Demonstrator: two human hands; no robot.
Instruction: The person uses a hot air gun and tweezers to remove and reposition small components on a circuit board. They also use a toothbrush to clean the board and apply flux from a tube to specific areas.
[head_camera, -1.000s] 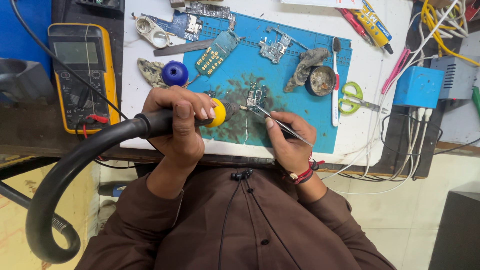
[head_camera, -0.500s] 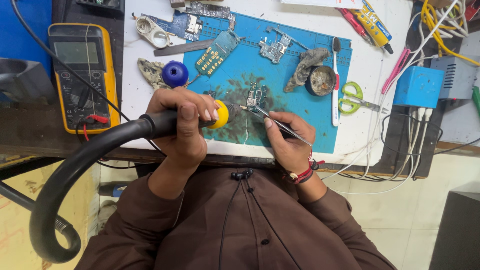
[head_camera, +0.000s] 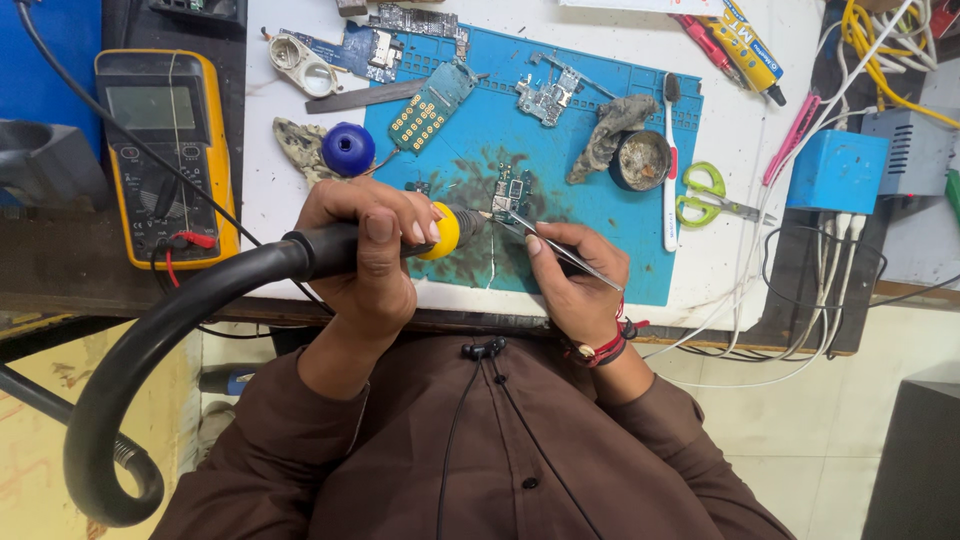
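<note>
While the yellow multimeter (head_camera: 165, 155) lies idle at the tabletop's left edge, we find our left hand (head_camera: 372, 255) wrapped fully around the black hot-air handle (head_camera: 330, 250), its yellow-collared nozzle aimed at the small circuit board (head_camera: 512, 190) near the front middle of the blue mat (head_camera: 600, 180). Our right hand (head_camera: 570, 270) pinches closed tweezers (head_camera: 550, 245) tipped at that board. The board sits bare, other boards and a keypad lie apart; rework appears mid-course. Green scissors (head_camera: 705, 195) and a blue box (head_camera: 835, 170) stand toward the cluttered right edge.
</note>
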